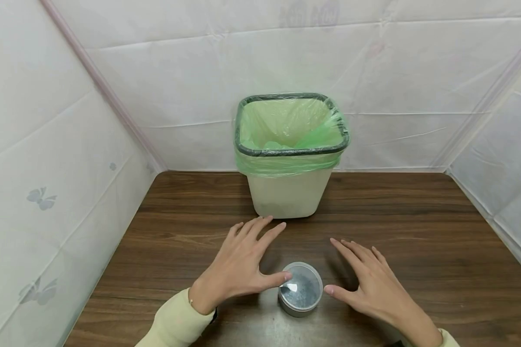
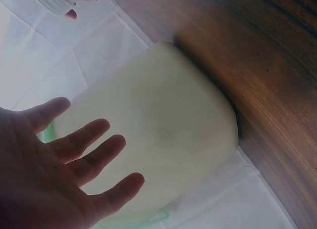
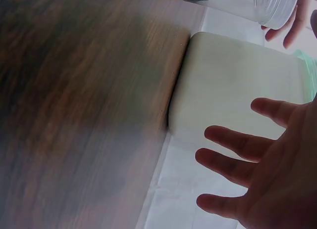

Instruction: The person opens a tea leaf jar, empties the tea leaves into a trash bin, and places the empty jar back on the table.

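A clear round jar [image 1: 301, 288] with a lid stands upright on the wooden table between my two hands. Dark bits lie at its bottom, as the right wrist view shows of the jar [image 3: 237, 2]. My left hand [image 1: 239, 267] is spread to the jar's left, its thumb tip overlapping the lid's edge in the head view. On the other side my right hand [image 1: 371, 284] is held with fingers spread and thumb pointing at the jar, a small gap between them. Neither hand grips anything. Palm and straight fingers show in the left wrist view of the left hand [image 2: 64, 164].
Behind the hands a pale trash bin [image 1: 288, 193] stands at the table's back, lined with a green plastic bag [image 1: 286, 166] under a dark rim [image 1: 295, 153]. White sheeting [image 1: 191, 82] hangs around the brown wooden table [image 1: 417, 217] at the back and sides.
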A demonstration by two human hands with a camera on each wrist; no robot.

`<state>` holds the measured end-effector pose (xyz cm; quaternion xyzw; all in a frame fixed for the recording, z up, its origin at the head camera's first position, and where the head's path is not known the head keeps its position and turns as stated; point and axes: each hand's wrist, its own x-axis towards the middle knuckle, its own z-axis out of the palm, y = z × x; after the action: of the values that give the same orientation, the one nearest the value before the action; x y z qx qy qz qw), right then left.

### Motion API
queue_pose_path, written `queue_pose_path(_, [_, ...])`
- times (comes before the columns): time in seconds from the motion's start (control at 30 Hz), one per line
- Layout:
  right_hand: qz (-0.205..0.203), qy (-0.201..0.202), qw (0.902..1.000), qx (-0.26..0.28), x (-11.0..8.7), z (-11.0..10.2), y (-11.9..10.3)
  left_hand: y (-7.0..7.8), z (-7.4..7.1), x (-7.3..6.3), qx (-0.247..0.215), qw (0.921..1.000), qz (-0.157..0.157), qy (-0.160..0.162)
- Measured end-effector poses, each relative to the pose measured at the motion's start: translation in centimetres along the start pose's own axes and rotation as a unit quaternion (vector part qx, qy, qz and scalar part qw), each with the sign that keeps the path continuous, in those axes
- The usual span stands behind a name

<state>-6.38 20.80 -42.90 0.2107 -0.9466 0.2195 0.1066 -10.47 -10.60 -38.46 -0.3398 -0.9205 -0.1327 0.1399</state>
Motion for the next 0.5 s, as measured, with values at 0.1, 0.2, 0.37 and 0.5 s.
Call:
queue_pose_path(0.1, [0.002, -0.004, 1.0, -0.001, -0.03, 0.09, -0.06, 0.09, 0.08, 0.02, -0.002, 1.0, 0.004, -0.006])
queue_pose_path(0.2, [0.001, -0.007, 1.0, -0.003, -0.05, 0.15, -0.15, 0.17, 0.21, -0.01, -0.005, 0.9999, 0.008, -0.014])
queue_pose_path(0.37, [-0.007, -0.011, 0.9999, -0.004, -0.11, 0.31, -0.28, 0.33, 0.43, -0.01, -0.003, 0.9995, 0.013, -0.029])
queue_pose_path(0.5, [-0.017, -0.011, 0.9998, -0.006, -0.17, 0.52, -0.29, 0.47, 0.51, 0.0, -0.007, 0.9991, 0.014, -0.039])
